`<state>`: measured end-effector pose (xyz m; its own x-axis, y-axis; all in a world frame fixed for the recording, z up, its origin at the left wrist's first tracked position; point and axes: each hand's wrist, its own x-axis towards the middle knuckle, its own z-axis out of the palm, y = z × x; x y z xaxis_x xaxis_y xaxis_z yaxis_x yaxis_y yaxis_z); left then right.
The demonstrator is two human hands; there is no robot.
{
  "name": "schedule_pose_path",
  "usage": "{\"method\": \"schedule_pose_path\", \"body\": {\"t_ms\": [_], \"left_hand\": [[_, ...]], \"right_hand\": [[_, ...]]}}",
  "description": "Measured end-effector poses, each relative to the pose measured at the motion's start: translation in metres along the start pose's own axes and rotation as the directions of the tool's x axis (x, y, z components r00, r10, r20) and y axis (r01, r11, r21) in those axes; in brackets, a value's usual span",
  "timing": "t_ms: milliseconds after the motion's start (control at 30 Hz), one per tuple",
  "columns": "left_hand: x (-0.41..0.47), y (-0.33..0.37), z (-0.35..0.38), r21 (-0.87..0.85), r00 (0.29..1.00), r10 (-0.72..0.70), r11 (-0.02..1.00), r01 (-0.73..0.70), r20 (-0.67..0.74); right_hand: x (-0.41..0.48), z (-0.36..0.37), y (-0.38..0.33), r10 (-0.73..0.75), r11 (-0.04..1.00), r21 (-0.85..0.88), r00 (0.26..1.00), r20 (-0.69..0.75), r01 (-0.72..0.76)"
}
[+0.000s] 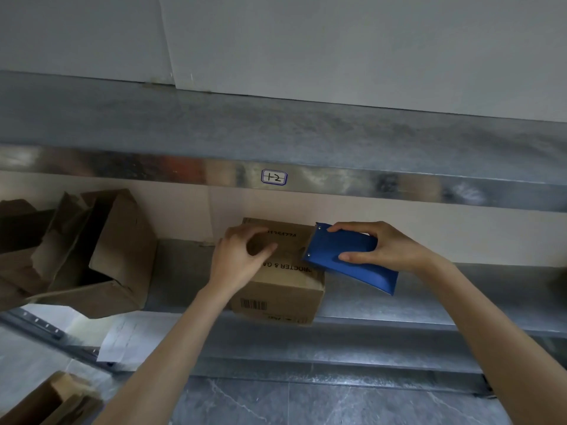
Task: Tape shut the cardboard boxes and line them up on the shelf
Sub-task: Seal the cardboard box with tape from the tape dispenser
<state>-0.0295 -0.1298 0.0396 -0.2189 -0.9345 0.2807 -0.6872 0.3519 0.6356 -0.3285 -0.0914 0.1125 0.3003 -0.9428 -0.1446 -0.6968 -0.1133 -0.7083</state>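
You are gripping the blue tape dispenser (346, 259) in your right hand (383, 246), thumb along its near face and fingers over the top, and its front end is meeting the right top edge of the small closed box (285, 289). Your left hand (242, 259) is resting on the lid with bent fingers; whether it is pinching a tape end or only pressing, I cannot tell. The box is sitting at the very front of the lower shelf (429, 305), and its near bottom edge is looking as if it is hanging slightly over the lip. That is the main risk: dragging the dispenser toward you could be pulling the box off the shelf onto the floor (306, 403) unless your left hand is bearing down firmly. The dispenser is also tilting, so the tape may be running crooked and missing the seam, which your hands are hiding. Counting: one closed box, one dispenser, one open box (122, 256) lying tipped on the shelf to the left, one more open box (52, 400) at the lower left corner, and darker cardboard (18, 228) at the far left that may be a third. One label (274, 177) is sticking on the upper shelf (368, 136).
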Motion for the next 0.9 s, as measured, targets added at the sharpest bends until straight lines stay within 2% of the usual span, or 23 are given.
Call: {"method": "schedule_pose_path", "body": {"t_ms": [100, 233, 500, 900], "left_hand": [[-0.006, 0.005, 0.013, 0.214, 0.998, 0.053, 0.975, -0.056, 0.021], [-0.011, 0.004, 0.019, 0.340, 0.993, 0.121, 0.933, -0.117, 0.010], [-0.013, 0.005, 0.016, 0.392, 0.992, 0.119, 0.912, -0.121, 0.030], [-0.011, 0.007, 0.016, 0.413, 0.996, 0.050, 0.908, -0.073, 0.068]], "right_hand": [[-0.001, -0.004, 0.000, -0.011, 1.000, 0.000, 0.999, 0.046, 0.011], [0.003, -0.010, 0.002, -0.041, 0.999, -0.006, 0.989, 0.143, 0.042], [0.008, -0.019, 0.019, -0.076, 0.996, 0.053, 0.963, 0.257, 0.065], [-0.003, -0.050, 0.049, -0.108, 0.993, 0.076, 0.954, 0.281, 0.090]]}}
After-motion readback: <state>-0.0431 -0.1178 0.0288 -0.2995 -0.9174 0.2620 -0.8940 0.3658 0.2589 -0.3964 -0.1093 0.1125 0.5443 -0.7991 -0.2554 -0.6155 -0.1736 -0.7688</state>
